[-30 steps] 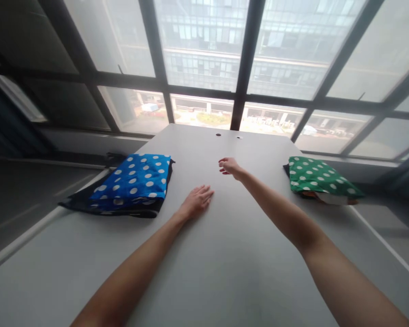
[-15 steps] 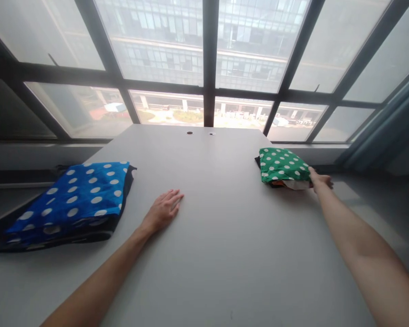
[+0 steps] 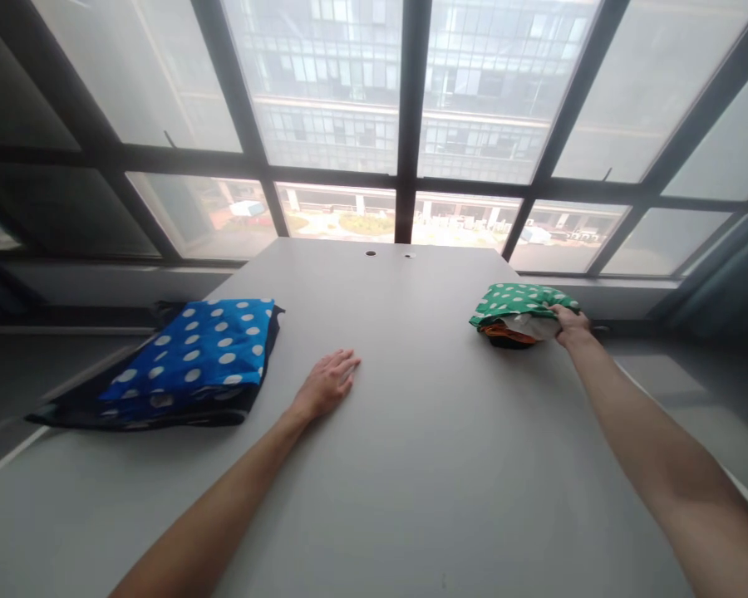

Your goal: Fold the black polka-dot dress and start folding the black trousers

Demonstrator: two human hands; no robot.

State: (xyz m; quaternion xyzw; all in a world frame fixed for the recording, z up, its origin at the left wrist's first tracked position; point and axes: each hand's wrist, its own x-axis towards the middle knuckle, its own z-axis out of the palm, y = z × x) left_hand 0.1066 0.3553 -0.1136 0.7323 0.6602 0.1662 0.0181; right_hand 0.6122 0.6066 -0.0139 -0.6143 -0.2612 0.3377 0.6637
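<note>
Nearest, the left hand [image 3: 327,386] rests palm down on the worktop [image 3: 399,465], fingers a little apart, holding nothing. To its left, and apart from it, a blue cloth with white dots [image 3: 209,345] lies over a black cloth [image 3: 68,411] that shows along its near and left sides. Neither has a hand on it, so nothing in this pair looks under way.

Farther off, at the right side of the worktop, the right hand [image 3: 572,324] is closed on the right end of a green cloth with white dots [image 3: 517,299]. A pale layer [image 3: 533,326] and an orange layer [image 3: 509,334] show below its near edge. The work seems at an early stage: the grip is made, but the green cloth is not apart from its pile. Whether the pile is off the worktop, I cannot tell. Beyond stand the windows [image 3: 333,91].
</note>
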